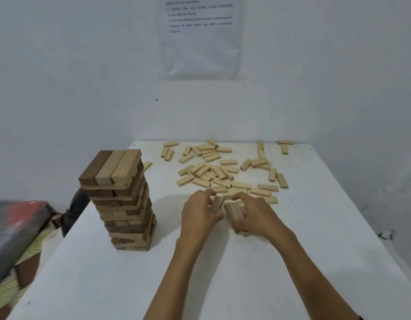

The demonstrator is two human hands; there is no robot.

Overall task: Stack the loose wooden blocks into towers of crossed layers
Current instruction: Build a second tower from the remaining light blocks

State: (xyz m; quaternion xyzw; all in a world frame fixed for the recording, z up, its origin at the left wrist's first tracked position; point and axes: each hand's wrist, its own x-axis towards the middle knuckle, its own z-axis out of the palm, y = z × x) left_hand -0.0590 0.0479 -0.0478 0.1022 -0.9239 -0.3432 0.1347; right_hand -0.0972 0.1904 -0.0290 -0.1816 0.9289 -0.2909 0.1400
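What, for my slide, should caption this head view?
Left hand holds one block, right hand a few blocks, beside the tall tower.

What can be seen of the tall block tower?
The tower is wooden, many crossed layers of three blocks, mixing pale and dark brown pieces. Its top layer has one dark and two pale blocks. It stands upright near the left edge of the white table, some blocks slightly out of line. Only the table touches it.
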